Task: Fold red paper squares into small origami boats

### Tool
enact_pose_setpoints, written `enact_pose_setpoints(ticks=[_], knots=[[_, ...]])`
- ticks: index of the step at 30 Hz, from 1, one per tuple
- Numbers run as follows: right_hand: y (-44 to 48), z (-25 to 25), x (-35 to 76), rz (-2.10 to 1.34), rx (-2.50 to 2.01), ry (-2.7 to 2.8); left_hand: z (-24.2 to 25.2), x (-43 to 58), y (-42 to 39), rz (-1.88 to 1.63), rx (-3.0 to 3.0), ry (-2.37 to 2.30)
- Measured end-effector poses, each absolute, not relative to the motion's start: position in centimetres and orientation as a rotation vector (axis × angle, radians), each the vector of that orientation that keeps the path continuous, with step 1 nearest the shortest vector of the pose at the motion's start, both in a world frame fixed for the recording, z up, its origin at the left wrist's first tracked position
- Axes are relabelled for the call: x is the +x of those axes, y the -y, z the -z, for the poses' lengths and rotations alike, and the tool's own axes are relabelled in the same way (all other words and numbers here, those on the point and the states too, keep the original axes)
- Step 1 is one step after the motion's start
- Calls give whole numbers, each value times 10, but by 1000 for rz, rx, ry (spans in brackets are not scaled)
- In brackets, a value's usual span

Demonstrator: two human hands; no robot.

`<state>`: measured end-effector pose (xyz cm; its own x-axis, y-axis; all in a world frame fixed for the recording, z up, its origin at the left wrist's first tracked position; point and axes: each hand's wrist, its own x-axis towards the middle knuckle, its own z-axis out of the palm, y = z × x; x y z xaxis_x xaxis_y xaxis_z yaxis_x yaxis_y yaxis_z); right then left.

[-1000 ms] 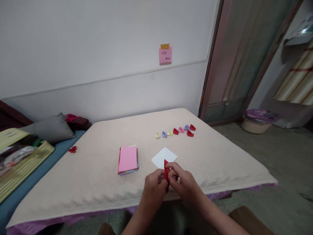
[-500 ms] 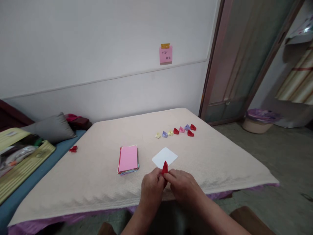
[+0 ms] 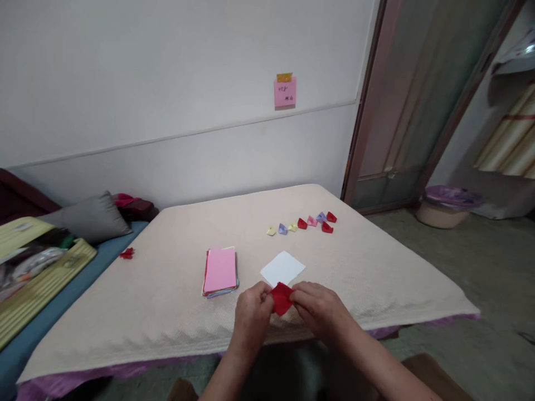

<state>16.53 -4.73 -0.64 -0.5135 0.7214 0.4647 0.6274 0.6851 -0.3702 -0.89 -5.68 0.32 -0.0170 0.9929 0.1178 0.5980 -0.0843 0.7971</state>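
Between my two hands is a folded piece of red paper, spread into a diamond above the table's near edge. My left hand pinches its left corner, and my right hand grips its right corner. Just beyond the red paper lies a white paper square, turned cornerwise. To the left rests a stack of coloured paper with a pink sheet on top. Farther back, a row of small folded paper pieces in yellow, purple, pink and red runs off to the right.
A cream cloth covers the table. Small red items lie at its left edge. A grey pillow and a yellow box are at far left. A pink note is taped to the wall; a lined bin stands right.
The red paper has gone from a narrow upright shape to a wide, flat diamond. My hands have moved slightly apart, each still holding a side of it.
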Motion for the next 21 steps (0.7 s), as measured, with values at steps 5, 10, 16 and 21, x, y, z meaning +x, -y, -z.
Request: enact_pose_setpoints(ticks=[5,10,16,21], knots=[[48,-6,167,-594,-1001,2140,-3,-7,51,-1024,1365,-1409],[46,-8,169,-931,-1124,1830,-7,-5,53,-1070,1047,-1176],[43,-8,167,-1290,-1002,1479,-11,-3,56,-1137,1020,-1135],[44,-9,164,-1444,-912,1321,-6,-2,55,-1060,1027,-1117]])
